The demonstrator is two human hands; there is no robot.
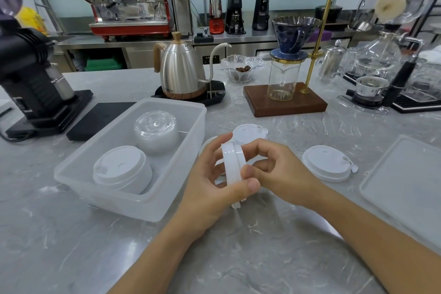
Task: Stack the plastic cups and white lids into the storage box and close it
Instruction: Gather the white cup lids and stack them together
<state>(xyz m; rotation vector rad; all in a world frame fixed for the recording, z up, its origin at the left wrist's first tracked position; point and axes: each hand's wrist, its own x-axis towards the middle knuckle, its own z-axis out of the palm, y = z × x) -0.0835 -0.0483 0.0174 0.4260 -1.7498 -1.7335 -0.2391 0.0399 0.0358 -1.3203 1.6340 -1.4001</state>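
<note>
A translucent storage box [164, 200] stands open on the grey counter at centre left. Inside it are a stack of white lids [121, 168] near the front and a stack of clear plastic lids or cups [156, 132] behind. Just right of the box, my left hand [210, 188] and my right hand [279, 169] together hold a white lid [235, 164] on edge above the counter. Another white lid [248, 135] lies behind my hands, and one more [327, 162] lies to the right. The box's flat lid [405, 181] rests at the far right.
Behind the box stand a black grinder [31, 79], a black scale [100, 117], a steel kettle [183, 71] on its base and a pour-over stand [286, 100] on a wooden block. Glassware crowds the back right. The counter's near part is bare marble.
</note>
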